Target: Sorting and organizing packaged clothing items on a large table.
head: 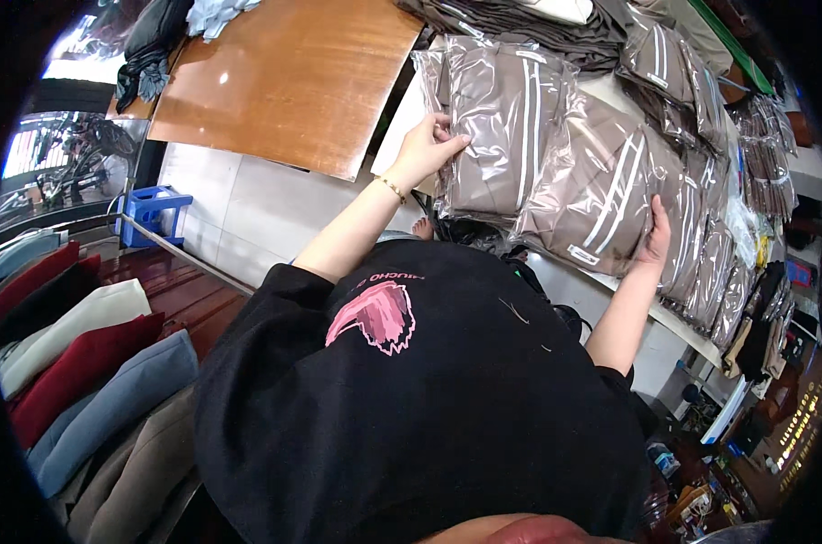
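Observation:
Two folded brown garments with white stripes, each in a clear plastic bag, lie side by side before me. My left hand (433, 146) pinches the left edge of the left bagged garment (496, 129), thumb on top of the plastic. The right bagged garment (588, 183) sits at a slant, its lower part near the table's front edge. Around its right side my right hand (653, 234) is cupped; some of those fingers are hidden by the bag. A small white label (584, 255) shows at its lower end.
More bagged brown garments (700, 251) line the white table (401, 146) on the right. Unbagged dark cloth (540, 30) is piled behind. A brown wooden table (282, 75) stands at left, with a blue plastic stool (154, 212) on the floor below. Folded coloured garments (85, 340) fill the lower left.

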Demonstrator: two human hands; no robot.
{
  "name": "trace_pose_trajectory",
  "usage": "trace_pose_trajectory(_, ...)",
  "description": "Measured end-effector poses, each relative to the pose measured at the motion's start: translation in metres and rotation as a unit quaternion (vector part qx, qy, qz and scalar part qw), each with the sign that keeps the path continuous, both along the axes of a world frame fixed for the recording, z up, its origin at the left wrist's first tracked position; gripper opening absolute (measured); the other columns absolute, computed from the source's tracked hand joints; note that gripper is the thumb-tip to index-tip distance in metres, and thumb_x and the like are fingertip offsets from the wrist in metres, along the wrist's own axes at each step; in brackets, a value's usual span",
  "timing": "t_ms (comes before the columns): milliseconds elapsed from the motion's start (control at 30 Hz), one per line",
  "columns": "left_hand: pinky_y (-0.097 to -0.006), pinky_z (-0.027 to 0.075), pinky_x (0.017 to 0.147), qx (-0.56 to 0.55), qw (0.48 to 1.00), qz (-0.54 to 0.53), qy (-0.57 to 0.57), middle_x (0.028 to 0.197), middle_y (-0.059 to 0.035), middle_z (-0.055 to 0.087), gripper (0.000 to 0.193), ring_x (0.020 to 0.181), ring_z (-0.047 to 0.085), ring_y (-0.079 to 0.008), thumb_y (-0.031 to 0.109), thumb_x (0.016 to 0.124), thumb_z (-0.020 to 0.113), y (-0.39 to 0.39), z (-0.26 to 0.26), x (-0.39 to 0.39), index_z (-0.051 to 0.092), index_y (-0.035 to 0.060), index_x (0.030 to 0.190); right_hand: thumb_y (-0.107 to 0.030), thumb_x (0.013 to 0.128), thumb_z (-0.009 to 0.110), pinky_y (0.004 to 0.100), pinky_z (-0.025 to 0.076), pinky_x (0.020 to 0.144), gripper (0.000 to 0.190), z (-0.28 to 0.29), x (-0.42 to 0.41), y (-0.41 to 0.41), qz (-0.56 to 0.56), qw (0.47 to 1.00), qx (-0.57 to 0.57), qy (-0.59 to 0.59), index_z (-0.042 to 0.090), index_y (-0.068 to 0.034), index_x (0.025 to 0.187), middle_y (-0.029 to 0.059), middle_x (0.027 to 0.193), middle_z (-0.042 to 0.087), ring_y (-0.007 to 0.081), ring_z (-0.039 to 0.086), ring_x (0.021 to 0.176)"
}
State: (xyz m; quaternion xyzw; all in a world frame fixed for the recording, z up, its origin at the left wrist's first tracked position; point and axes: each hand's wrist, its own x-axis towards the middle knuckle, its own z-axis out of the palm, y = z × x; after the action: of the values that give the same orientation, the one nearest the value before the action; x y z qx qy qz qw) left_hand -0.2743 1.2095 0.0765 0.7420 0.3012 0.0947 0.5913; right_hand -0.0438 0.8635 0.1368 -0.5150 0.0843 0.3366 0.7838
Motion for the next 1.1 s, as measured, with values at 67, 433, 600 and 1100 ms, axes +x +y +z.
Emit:
trace_pose_trajectory(67, -0.0228, 0.048, 0.059, -0.014, 1.0, -0.004, -0.008, 0.081, -0.0059, 0.061, 0.054, 0.067, 0.058, -0.0103, 0.025, 0.078, 0.072, 0.003, -0.003, 0.001, 0.048, -0.005, 0.115, -0.02, 0.088, 0.058, 0.0362, 0.048, 0.089, 0.036, 0.016, -0.001, -0.008, 0.025, 0.999, 0.047, 0.007, 0.054, 0.002, 0.117, 0.0145, 0.11, 0.062, 0.0256, 0.06, 0.1)
trace_pose_trajectory(433, -0.0242, 0.048, 0.069, -0.173, 0.982, 0.051, -0.052, 0.085, -0.0063, 0.059, 0.048, 0.077, 0.057, -0.0109, 0.028, 0.079, 0.071, -0.005, -0.001, 0.022, 0.049, -0.004, 0.108, -0.023, 0.085, 0.064, 0.0338, 0.046, 0.087, 0.042, -0.012, 0.008, 0.093, 0.114, 0.963, -0.185, -0.159, 0.054, 0.001, 0.118, 0.01, 0.107, 0.063, 0.0204, 0.06, 0.096)
trace_pose_trajectory(600, -0.0266, 0.047, 0.079, -0.112, 0.991, 0.02, -0.075, 0.101, -0.0096, 0.058, 0.055, 0.091, 0.056, -0.0148, 0.02, 0.085, 0.064, -0.016, 0.011, 0.026, 0.036, -0.0006, 0.128, -0.023, 0.082, 0.067, 0.0315, 0.048, 0.082, 0.042, -0.021, -0.016, 0.125, 0.135, 0.964, -0.187, -0.136, 0.055, 0.001, 0.115, 0.0073, 0.103, 0.063, 0.0171, 0.061, 0.089)
trace_pose_trajectory(1100, -0.0336, 0.042, 0.089, 0.221, 0.962, 0.133, -0.087, 0.11, -0.0168, 0.054, 0.065, 0.103, 0.052, -0.0187, 0.036, 0.081, 0.068, 0.013, -0.01, 0.004, 0.041, -0.0038, 0.125, -0.022, 0.084, 0.06, 0.0412, 0.05, 0.087, 0.039, -0.021, -0.031, -0.001, -0.003, 0.998, -0.03, 0.055, 0.054, 0.001, 0.115, 0.0134, 0.105, 0.064, 0.028, 0.062, 0.095)
